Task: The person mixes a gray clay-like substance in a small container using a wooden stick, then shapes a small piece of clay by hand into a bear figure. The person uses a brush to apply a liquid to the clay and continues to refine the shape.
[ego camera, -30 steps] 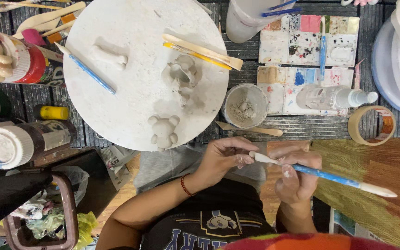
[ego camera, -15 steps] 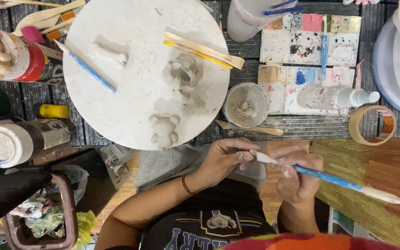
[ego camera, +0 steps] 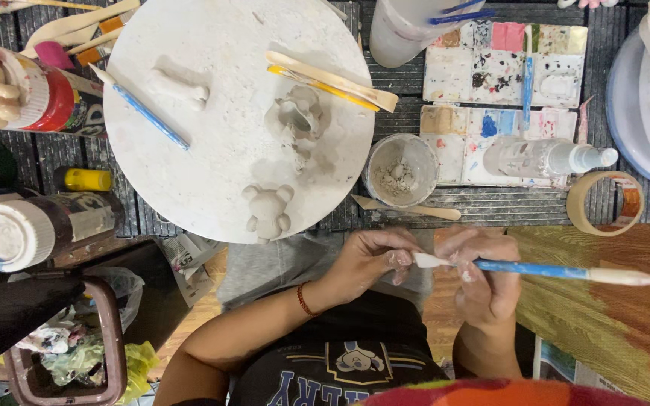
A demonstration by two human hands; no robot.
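bench [ego camera: 490, 203]: dark slatted top, crowded with paint jars, a roll of tape [ego camera: 605, 203] and a stained paint palette [ego camera: 505, 113]
round board [ego camera: 238, 113]: white, dusted with clay; it carries the shaped work, so modelling looks well along
clay bear [ego camera: 267, 213]: small, whole, with ears and limbs, standing near the board's front edge; judged finished in form, unpainted
clay cup piece [ego camera: 295, 116]: hollow, rough-edged; looks partly worked
clay log [ego camera: 178, 84]: plain, lying apart near a blue-handled brush [ego camera: 144, 113]
water cup [ego camera: 400, 169]: cloudy, just beside the board
blue tool [ego camera: 536, 269]: white-tipped, held level by the right hand [ego camera: 483, 274], fingers wrapped round it
left hand [ego camera: 370, 259]: pinching a tiny clay bit [ego camera: 400, 259] against the tool's tip; this small part seems unfinished and unattached; painting not begun
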